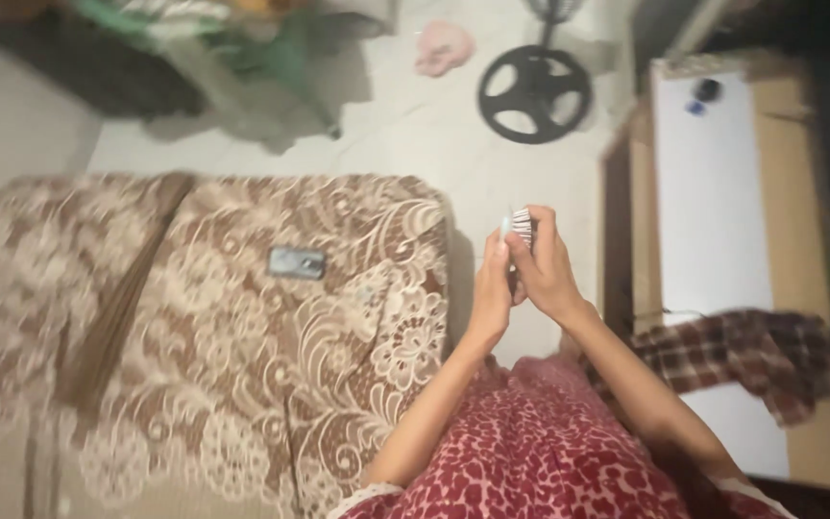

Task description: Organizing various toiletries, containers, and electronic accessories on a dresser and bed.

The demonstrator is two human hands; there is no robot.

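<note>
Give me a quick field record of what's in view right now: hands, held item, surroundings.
left hand: raised, fingers against the held item
right hand: wrapped around the same item
held item: small hairbrush, bristled head showing above the fingers; image blurred
bed cover: brown and cream floral, left of the hands
phone: dark, lying flat on the cover, untouched
fan base: round, black, on the pale floor
checked cloth: draped over the white cabinet top

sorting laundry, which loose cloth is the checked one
The red-and-white plaid cloth draped over the white cabinet; the pink cloth on the floor is plain.
</note>
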